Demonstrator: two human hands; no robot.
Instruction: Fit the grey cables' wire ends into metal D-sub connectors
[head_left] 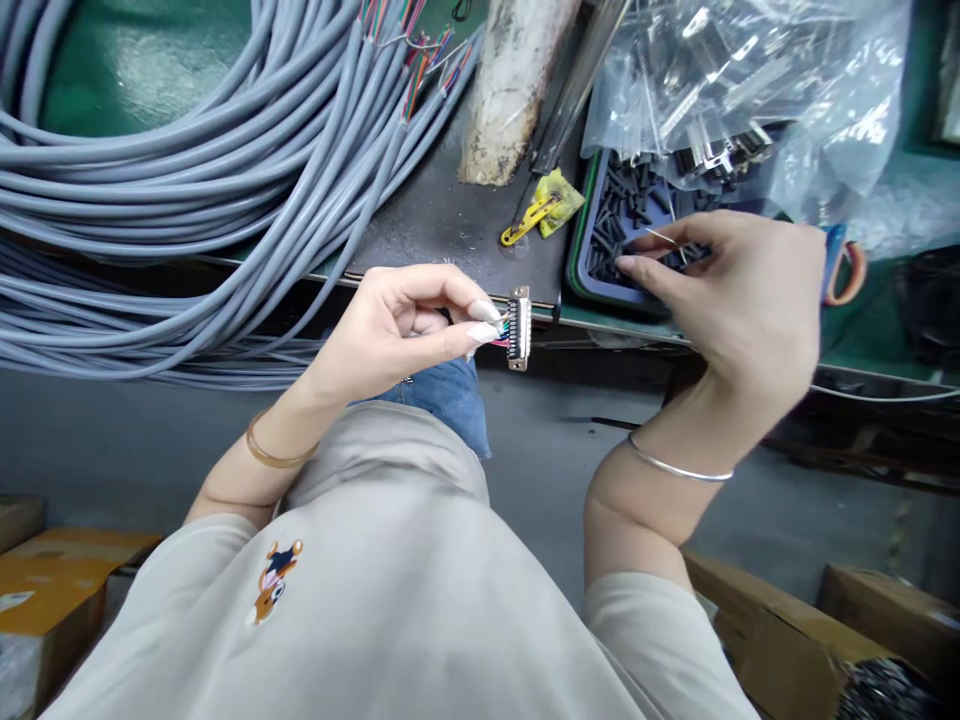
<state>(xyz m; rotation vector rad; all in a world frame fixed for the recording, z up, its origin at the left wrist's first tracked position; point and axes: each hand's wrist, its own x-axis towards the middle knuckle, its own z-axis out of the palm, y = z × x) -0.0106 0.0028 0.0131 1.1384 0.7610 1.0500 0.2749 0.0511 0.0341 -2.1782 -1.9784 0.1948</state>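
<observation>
The left hand [405, 325] pinches a small multi-pin connector [519, 328] by its coloured wires, holding it in the air just off the front edge of the surface [442, 215]. The right hand [739, 300] reaches into the blue tray [581, 265] of black sleeve pieces [622, 215], fingers drawn together; whether they grip anything cannot be told. Held only by thumb and fingertip over open floor, the connector could slip and drop. The tray sits at the edge, so a nudge might tip it. Grey cables [187, 170] crowd the left and a plastic bag [750, 80] overhangs the tray, leaving free room mainly between the hands
</observation>
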